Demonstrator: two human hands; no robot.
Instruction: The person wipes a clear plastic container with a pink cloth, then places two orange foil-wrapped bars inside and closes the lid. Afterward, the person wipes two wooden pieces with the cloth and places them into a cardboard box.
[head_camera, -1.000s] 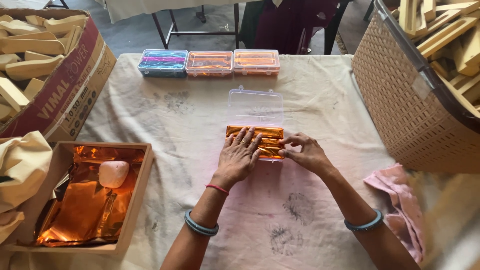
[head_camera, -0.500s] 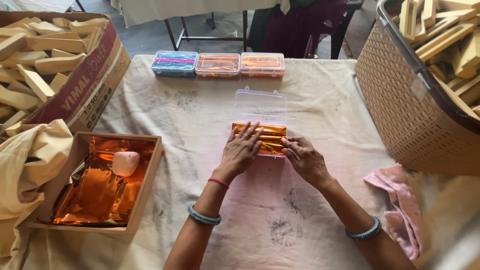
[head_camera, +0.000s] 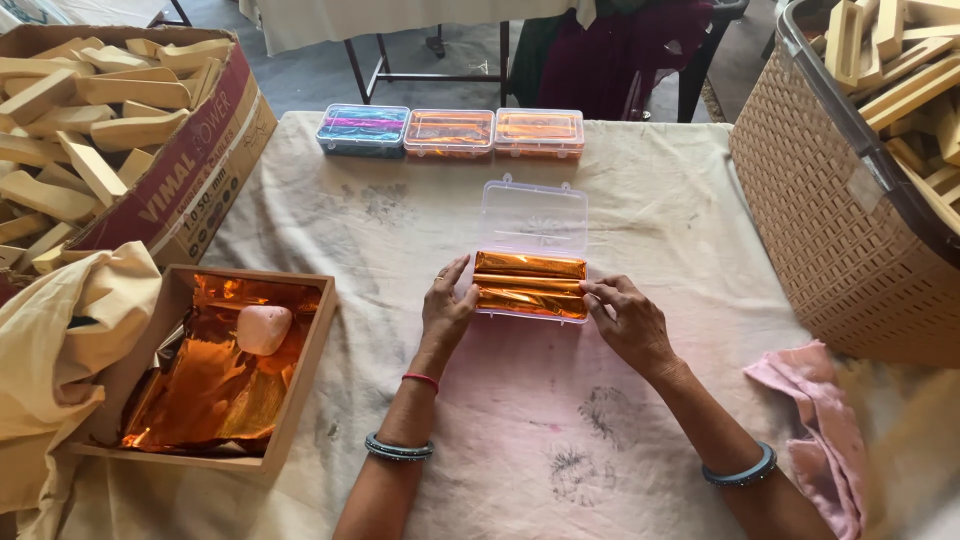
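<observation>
A clear plastic case (head_camera: 533, 218) lies open in the middle of the cloth-covered table (head_camera: 640, 200), its lid tipped back. Its base holds orange foil-wrapped bars (head_camera: 530, 284) lying side by side. My left hand (head_camera: 446, 311) rests at the left end of the case, fingers spread against its edge and the bars. At the right end my right hand (head_camera: 626, 318) touches the case with its fingertips. Neither hand grips anything.
Three closed clear cases (head_camera: 450, 131) sit in a row at the far edge. A wooden tray (head_camera: 300, 385) with orange foil and a pale block (head_camera: 264, 328) stands left. A cardboard box (head_camera: 190, 170) and a wicker basket (head_camera: 830, 240) hold wooden pieces. A pink cloth (head_camera: 815, 425) lies right.
Both hands have slid off the top of the foil bars to the two ends of the case, uncovering the bars.
</observation>
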